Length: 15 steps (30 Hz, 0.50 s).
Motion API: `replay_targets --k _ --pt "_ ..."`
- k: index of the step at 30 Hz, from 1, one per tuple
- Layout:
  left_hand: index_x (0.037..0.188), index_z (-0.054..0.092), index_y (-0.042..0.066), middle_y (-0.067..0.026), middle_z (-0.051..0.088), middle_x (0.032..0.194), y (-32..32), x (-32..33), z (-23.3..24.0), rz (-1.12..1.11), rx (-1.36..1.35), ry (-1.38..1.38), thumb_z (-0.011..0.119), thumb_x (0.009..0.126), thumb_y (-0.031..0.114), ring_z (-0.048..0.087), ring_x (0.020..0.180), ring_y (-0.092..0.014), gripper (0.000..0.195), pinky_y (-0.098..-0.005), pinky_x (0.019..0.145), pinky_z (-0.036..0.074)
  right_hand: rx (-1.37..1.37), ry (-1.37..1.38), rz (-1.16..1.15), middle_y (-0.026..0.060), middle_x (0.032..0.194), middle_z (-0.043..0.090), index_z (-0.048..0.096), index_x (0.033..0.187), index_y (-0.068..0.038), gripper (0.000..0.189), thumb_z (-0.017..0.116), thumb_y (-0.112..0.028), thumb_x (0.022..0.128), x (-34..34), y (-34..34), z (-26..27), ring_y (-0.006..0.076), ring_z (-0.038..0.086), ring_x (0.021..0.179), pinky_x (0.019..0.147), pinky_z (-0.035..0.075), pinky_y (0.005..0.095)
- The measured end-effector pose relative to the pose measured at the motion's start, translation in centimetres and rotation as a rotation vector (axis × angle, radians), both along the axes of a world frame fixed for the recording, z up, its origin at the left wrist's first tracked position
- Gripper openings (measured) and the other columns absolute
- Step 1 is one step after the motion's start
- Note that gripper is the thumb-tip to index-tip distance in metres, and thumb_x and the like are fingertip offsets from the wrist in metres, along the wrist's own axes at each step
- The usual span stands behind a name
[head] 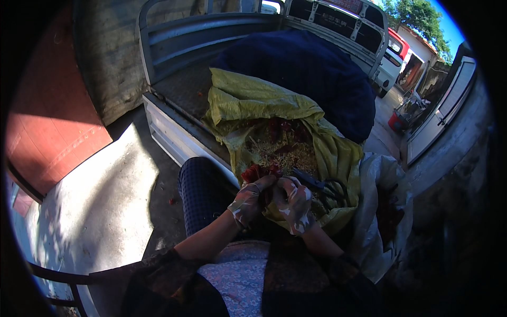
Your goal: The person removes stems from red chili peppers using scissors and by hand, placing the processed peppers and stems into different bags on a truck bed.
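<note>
My left hand point(248, 201), in a camouflage-patterned glove, is closed around a small bunch of dried red chili peppers point(252, 173). Right beside it, my right hand point(294, 203) wears a matching glove and has its fingers curled in against the bunch. Whether it grips a pepper too is hidden by the fingers. Both hands are over the mouth of a yellow woven sack point(261, 92), spread open on the truck bed. Pale seeds and pepper scraps point(283, 152) lie in the sack. Dark-handled scissors point(311, 181) rest on it just beyond my right hand.
A dark blue cloth-covered heap point(293, 59) fills the truck bed point(178, 85) behind the sack. At my right stands a whitish plastic sack point(366, 222) with dark red peppers point(390, 216) inside. A red metal door point(55, 130) is on the left, a red bucket point(397, 121) far right.
</note>
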State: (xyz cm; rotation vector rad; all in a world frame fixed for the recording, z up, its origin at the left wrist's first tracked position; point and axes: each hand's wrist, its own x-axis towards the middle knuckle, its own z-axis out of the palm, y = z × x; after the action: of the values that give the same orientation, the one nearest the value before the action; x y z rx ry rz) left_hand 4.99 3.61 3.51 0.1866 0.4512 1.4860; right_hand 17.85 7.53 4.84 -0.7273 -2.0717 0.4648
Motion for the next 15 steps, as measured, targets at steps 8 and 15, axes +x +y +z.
replay_targets --k 8,15 --pt "0.098 0.057 0.002 -0.0039 0.06 0.084 0.3 0.2 0.1 0.174 -0.034 0.889 0.062 0.076 0.005 0.056 0.071 -0.012 0.023 -0.0237 0.061 0.046 -0.049 -0.117 -0.091 0.011 0.08 0.058 0.059 0.087 -0.005 0.032 0.071 -0.027 0.068 0.2 1.0 5.7 0.028 0.058 0.066 0.058 0.047 0.0341" --pt "0.098 0.056 0.006 -0.0036 0.061 0.091 -0.2 0.0 -1.7 0.347 0.2 0.95 0.066 0.074 0.01 0.057 0.083 -0.011 0.027 -0.0255 0.073 0.047 -0.195 -0.134 0.284 0.0096 0.096 0.056 0.053 0.101 -0.004 0.027 0.059 -0.019 0.079 -0.8 3.3 3.3 0.0228 0.057 0.084 0.07 0.048 0.0301"
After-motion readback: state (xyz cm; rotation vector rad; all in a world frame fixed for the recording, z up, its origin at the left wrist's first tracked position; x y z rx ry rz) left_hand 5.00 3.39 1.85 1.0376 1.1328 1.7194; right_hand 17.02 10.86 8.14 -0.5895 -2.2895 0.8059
